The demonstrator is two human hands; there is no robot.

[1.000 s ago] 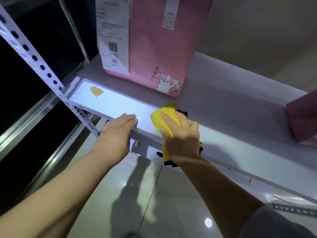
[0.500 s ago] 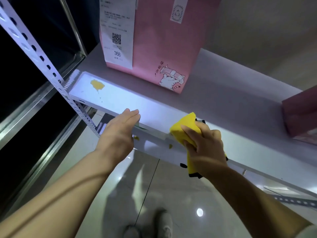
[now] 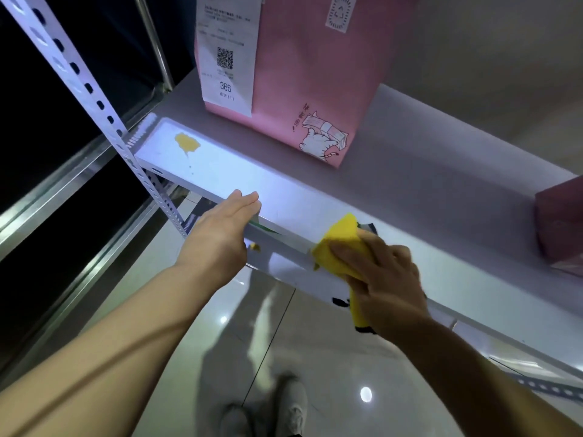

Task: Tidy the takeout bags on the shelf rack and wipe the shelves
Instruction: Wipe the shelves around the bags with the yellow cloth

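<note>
- Pressing a yellow cloth against the front lip of the shelf, the right hand lies flat over it at about 4 o'clock from the middle of the view, fingers spread on the fabric and closed down on it.
- Part of the cloth folds over the shelf edge and hangs below the hand, where a dark trim shows.
- At about 8 o'clock from the cloth, the left hand rests on the same front edge, fingers straight and together, laid over the lip and holding nothing.
- A yellow stain sits on the brightly lit strip of the shelf at about 10 o'clock from the left hand, well apart from the cloth, with small specks just below it.
- A smaller yellow smear marks the front face of the shelf edge, just beside the left hand.
- A tall pink takeout bag stands upright toward the back of the shelf at 12 o'clock, with a white receipt stuck to its left side bearing a QR code and the number 366.
- A second pink bag sits at 3 o'clock, cut off by the frame.
- A perforated metal upright runs diagonally at the left end of the shelf.
- Below, shoes stand on a glossy tiled floor.
</note>
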